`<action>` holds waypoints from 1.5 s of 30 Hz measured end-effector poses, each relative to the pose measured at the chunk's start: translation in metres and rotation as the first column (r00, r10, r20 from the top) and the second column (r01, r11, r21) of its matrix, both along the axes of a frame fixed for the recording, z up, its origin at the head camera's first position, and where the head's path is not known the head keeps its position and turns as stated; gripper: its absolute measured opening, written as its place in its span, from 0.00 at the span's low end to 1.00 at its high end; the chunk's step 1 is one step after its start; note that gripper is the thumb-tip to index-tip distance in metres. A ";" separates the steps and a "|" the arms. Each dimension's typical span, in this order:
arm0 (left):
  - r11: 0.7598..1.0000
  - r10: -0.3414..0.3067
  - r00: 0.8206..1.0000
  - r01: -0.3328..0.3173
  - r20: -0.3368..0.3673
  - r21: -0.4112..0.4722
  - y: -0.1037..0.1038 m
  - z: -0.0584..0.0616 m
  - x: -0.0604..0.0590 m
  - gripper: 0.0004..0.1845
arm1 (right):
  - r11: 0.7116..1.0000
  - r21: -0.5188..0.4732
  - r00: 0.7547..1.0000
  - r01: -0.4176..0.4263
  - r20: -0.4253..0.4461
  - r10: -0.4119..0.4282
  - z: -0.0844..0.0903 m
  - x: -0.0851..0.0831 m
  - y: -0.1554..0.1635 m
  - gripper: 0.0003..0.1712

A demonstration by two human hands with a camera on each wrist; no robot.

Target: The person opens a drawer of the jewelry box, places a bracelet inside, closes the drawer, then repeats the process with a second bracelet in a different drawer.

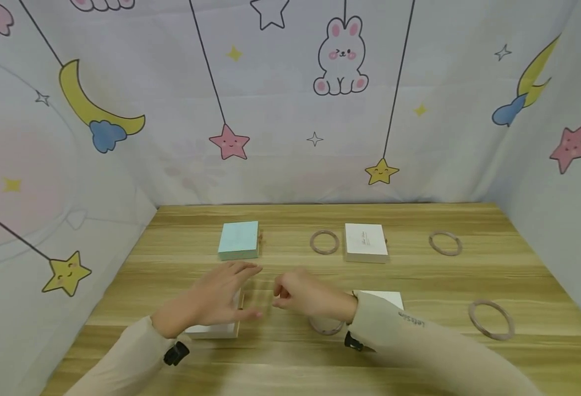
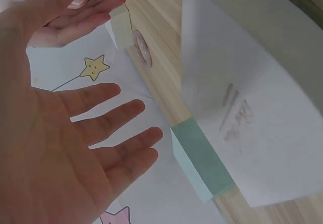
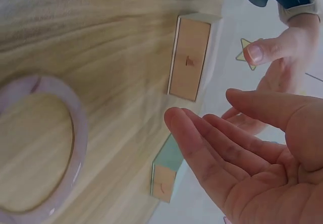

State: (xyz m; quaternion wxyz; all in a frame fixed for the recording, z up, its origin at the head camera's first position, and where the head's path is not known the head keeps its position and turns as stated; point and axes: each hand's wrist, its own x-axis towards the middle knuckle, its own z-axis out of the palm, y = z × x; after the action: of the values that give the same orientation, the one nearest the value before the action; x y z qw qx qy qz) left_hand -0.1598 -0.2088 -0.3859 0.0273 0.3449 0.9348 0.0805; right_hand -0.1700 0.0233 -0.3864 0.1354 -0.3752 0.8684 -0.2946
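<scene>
My left hand (image 1: 216,300) hovers over a white box (image 1: 212,331) at the front left, its fingers spread and holding nothing. In the left wrist view that white box (image 2: 252,108) looms large beside the hand, with reddish print on its face. Facing it, my right hand (image 1: 305,291) hangs above the table with loosely bent fingers and holds nothing. Close below the right wrist lies a pale mauve bangle (image 1: 326,333), partly covered in the head view; it shows large as a ring (image 3: 79,133) in the right wrist view. A white box (image 1: 392,298) is mostly hidden behind the right sleeve.
A mint-green box (image 1: 239,240) stands at the back left of the wooden table (image 1: 290,368). Toward the back middle are a bangle (image 1: 324,252) and a white box (image 1: 365,242). Two more bangles lie at the right, one farther back (image 1: 445,254). Printed cloth surrounds the table's back and sides.
</scene>
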 end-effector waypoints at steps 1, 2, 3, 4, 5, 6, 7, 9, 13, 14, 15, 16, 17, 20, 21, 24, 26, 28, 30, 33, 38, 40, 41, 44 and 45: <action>1.000 -0.007 1.000 0.007 0.013 0.004 -0.002 -0.001 0.000 0.49 | 1.000 0.001 1.000 0.000 0.006 0.000 -0.001 0.001 -0.002 0.06; 1.000 -0.010 1.000 0.010 0.025 0.010 -0.005 -0.002 0.001 0.49 | 1.000 0.004 1.000 0.001 0.011 -0.001 -0.002 0.002 -0.004 0.06; 1.000 -0.010 0.999 0.009 0.036 0.014 -0.007 -0.002 0.001 0.49 | 1.000 0.002 1.000 0.005 0.020 -0.005 -0.004 0.003 -0.006 0.07; 1.000 -0.008 0.999 0.007 0.049 0.022 -0.009 -0.002 0.002 0.49 | 1.000 0.003 1.000 0.012 0.025 -0.012 -0.005 0.005 -0.008 0.07; 1.000 -0.003 0.998 0.002 0.058 0.023 -0.011 -0.002 0.003 0.49 | 1.000 0.006 1.000 0.016 0.024 -0.016 -0.006 0.006 -0.010 0.07; 1.000 0.002 0.998 -0.003 0.064 0.025 -0.013 -0.003 0.004 0.50 | 1.000 0.004 1.000 0.020 0.023 -0.021 -0.007 0.007 -0.013 0.07; 1.000 0.008 0.997 -0.010 0.072 0.028 -0.015 -0.003 0.005 0.50 | 1.000 0.002 0.999 0.026 0.021 -0.026 -0.009 0.009 -0.015 0.07; 0.999 0.019 0.997 -0.021 0.080 0.025 -0.019 -0.004 0.006 0.51 | 0.999 0.006 0.999 0.043 0.005 -0.043 -0.011 0.011 -0.020 0.07; 1.000 0.016 0.998 -0.018 0.066 0.024 -0.025 -0.006 0.007 0.52 | 0.997 0.005 0.997 0.081 0.020 -0.081 -0.015 0.014 -0.030 0.06; 1.000 0.011 0.998 -0.012 0.055 0.023 -0.026 -0.006 0.008 0.53 | 0.996 0.003 0.995 0.092 0.031 -0.092 -0.017 0.014 -0.032 0.07; 1.000 0.008 0.999 -0.009 0.049 0.026 -0.028 -0.007 0.008 0.53 | 0.995 -0.002 0.993 0.104 0.049 -0.104 -0.018 0.015 -0.034 0.07; 1.000 0.006 0.999 -0.007 0.044 0.028 -0.029 -0.007 0.008 0.53 | 0.993 -0.009 0.991 0.116 0.074 -0.115 -0.019 0.015 -0.037 0.07; 1.000 0.002 0.999 -0.003 0.041 0.031 -0.031 -0.008 0.009 0.53 | 0.992 -0.020 0.987 0.128 0.098 -0.126 -0.020 0.016 -0.039 0.08; 1.000 0.001 0.999 -0.003 0.052 0.030 -0.035 -0.010 0.009 0.54 | 0.985 -0.061 0.977 0.160 0.152 -0.149 -0.024 0.016 -0.045 0.08; 1.000 0.001 0.998 -0.003 0.061 0.031 -0.036 -0.010 0.009 0.54 | 0.983 -0.074 0.974 0.169 0.165 -0.155 -0.025 0.016 -0.047 0.08; 1.000 -0.006 0.997 0.005 0.073 0.027 -0.039 -0.011 0.008 0.54 | 0.976 -0.106 0.969 0.191 0.180 -0.170 -0.030 0.014 -0.051 0.08; 1.000 -0.010 0.997 0.008 0.080 0.029 -0.040 -0.011 0.007 0.54 | 0.972 -0.122 0.968 0.200 0.180 -0.177 -0.033 0.013 -0.053 0.07; 1.000 -0.008 0.996 0.006 0.090 0.028 -0.040 -0.011 0.006 0.54 | 0.967 -0.147 0.965 0.207 0.195 -0.177 -0.036 0.012 -0.056 0.06; 1.000 -0.006 0.995 0.003 0.103 0.024 -0.041 -0.011 0.006 0.54 | 0.960 -0.177 0.957 0.219 0.231 -0.176 -0.039 0.012 -0.058 0.04; 1.000 0.003 0.992 -0.005 0.126 0.012 -0.041 -0.010 0.005 0.54 | 0.948 -0.215 0.944 0.236 0.283 -0.171 -0.042 0.013 -0.061 0.03; 1.000 0.011 0.988 -0.012 0.155 0.007 -0.043 -0.012 0.003 0.54 | 0.934 -0.247 0.929 0.258 0.329 -0.170 -0.044 0.014 -0.066 0.03; 1.000 0.010 0.987 -0.011 0.159 0.006 -0.043 -0.012 0.002 0.54 | 0.927 -0.264 0.921 0.268 0.352 -0.166 -0.045 0.014 -0.068 0.04; 1.000 0.008 0.987 -0.009 0.162 0.006 -0.043 -0.013 0.002 0.54 | 0.923 -0.272 0.917 0.273 0.364 -0.163 -0.045 0.014 -0.069 0.04; 1.000 0.003 0.987 -0.004 0.158 0.006 -0.043 -0.013 0.001 0.53 | 0.914 -0.290 0.908 0.282 0.389 -0.157 -0.046 0.014 -0.071 0.04; 1.000 0.002 0.988 -0.003 0.156 0.006 -0.043 -0.013 0.000 0.53 | 0.912 -0.296 0.905 0.285 0.398 -0.154 -0.047 0.014 -0.072 0.04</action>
State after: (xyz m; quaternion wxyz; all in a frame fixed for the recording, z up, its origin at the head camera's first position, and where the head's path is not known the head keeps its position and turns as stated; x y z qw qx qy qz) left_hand -0.1594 -0.2521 -0.3992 0.0993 0.3366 0.9299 0.1102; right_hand -0.1564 -0.0485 -0.4332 0.1919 -0.2298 0.7993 -0.5210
